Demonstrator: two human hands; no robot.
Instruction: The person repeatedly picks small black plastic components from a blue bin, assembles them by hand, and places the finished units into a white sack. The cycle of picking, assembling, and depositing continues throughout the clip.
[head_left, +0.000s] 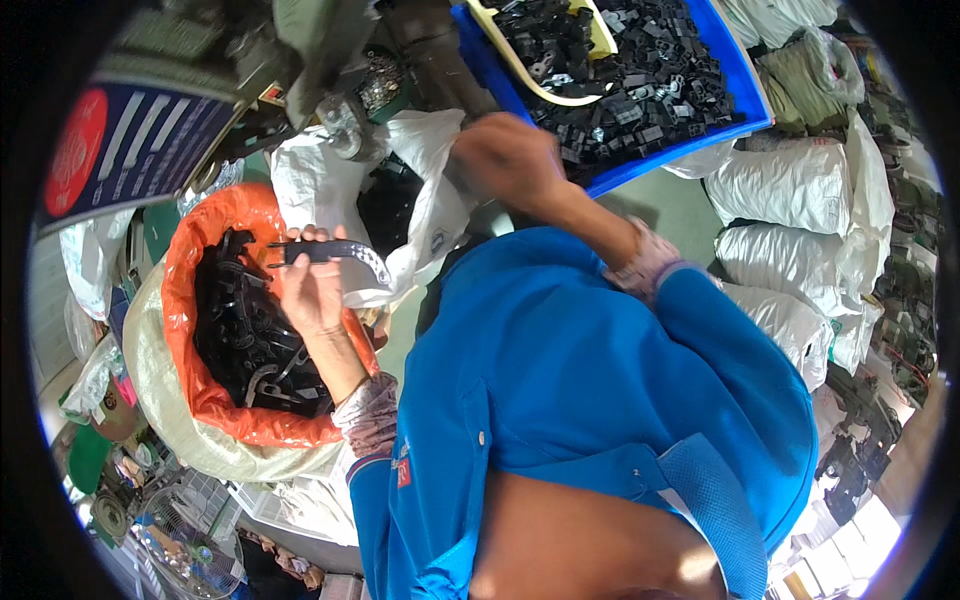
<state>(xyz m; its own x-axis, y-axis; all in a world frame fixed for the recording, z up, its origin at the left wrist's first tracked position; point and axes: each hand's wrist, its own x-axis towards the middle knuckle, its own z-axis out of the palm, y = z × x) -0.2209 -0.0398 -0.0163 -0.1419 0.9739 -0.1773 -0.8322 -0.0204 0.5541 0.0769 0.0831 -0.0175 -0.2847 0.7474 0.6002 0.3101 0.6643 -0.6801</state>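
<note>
My left hand [314,292] is closed around a black, curved, strap-like part [330,252]. Two thin prongs stick out at the part's left end, and its right end bends down and looks pale with small dots. Hand and part are above the rim of a sack with an orange liner [180,330], which is filled with black curved pieces [250,320]. My right hand [510,165], smeared by motion, is near the front left corner of a blue tray [640,160]. Its fingers look curled, but whether anything is in them is not visible.
Small black blocks [650,70] fill the blue tray, where a yellow tray [605,35] also lies. An open white sack [310,180] with dark contents stands between my hands. Stuffed white sacks [785,190] are stacked at the right. A dark blue sign board [140,140] is at upper left.
</note>
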